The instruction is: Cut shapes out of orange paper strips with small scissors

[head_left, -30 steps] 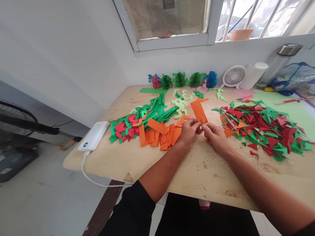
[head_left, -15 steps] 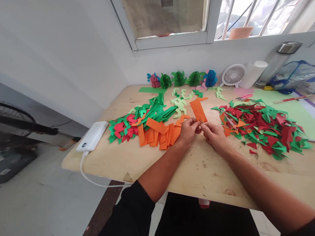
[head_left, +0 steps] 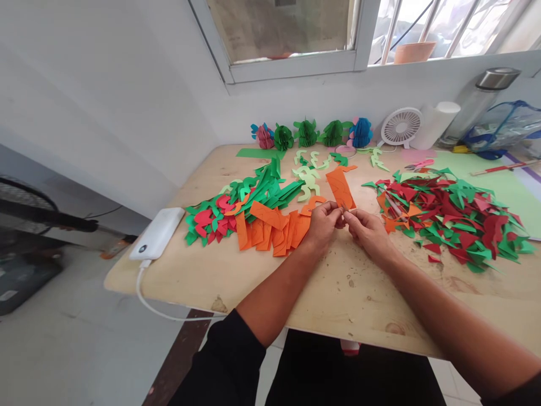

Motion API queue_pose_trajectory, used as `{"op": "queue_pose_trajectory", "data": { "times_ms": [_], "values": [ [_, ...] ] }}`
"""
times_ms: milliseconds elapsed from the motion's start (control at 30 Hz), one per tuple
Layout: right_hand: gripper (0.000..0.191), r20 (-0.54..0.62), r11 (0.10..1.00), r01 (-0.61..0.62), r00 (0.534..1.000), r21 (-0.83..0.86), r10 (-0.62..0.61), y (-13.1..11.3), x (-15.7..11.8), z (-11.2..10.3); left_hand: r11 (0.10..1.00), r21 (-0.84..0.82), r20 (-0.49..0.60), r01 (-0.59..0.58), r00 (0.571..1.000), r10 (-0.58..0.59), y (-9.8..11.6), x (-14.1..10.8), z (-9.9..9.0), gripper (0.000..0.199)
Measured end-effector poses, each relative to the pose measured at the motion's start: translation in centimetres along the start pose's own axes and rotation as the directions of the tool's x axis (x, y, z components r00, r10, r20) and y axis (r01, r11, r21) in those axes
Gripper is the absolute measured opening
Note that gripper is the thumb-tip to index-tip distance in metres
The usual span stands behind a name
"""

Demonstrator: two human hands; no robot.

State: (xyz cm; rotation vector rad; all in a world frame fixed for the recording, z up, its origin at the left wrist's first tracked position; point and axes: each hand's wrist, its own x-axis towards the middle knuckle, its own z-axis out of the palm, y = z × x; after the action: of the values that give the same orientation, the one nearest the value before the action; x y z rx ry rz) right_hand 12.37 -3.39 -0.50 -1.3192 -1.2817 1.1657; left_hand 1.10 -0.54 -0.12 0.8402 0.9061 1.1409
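Observation:
An orange paper strip (head_left: 340, 189) with faint drawn outlines stands out beyond my fingertips. At its near end my left hand (head_left: 325, 225) is closed, thumb and fingers pinching the paper. My right hand (head_left: 367, 231) pinches at the same spot, its fingertips nearly touching the left ones. What exactly lies between the fingertips is partly hidden. Just left of my left hand, several more orange paper strips (head_left: 264, 228) lie overlapping on the wooden table (head_left: 338, 299). A curved orange cutout (head_left: 315, 203) rests beside the left knuckles, with light green cutouts (head_left: 306, 181) behind it.
Red and green paper scraps (head_left: 452, 214) are heaped on the right. Green strips (head_left: 270, 186) and red cutouts (head_left: 215, 217) lie left, near a white power bank (head_left: 156, 234). Honeycomb paper figures (head_left: 306, 133), a small white fan (head_left: 400, 127) and pink-handled scissors (head_left: 420, 164) are at the back.
The view has shifted very slightly. Both hands keep their pinch at the near end of the orange strip, with hardly any visible movement.

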Motion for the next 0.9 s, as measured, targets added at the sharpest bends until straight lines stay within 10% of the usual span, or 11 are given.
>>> {"op": "queue_pose_trajectory", "data": {
  "times_ms": [900],
  "values": [
    [0.043, -0.004, 1.000, -0.013, 1.000, -0.009, 0.013, -0.11, -0.03, 0.01, 1.000, 0.004, 0.005, 0.001, 1.000, -0.001, 0.03, -0.02, 0.04, 0.005]
  ]
}}
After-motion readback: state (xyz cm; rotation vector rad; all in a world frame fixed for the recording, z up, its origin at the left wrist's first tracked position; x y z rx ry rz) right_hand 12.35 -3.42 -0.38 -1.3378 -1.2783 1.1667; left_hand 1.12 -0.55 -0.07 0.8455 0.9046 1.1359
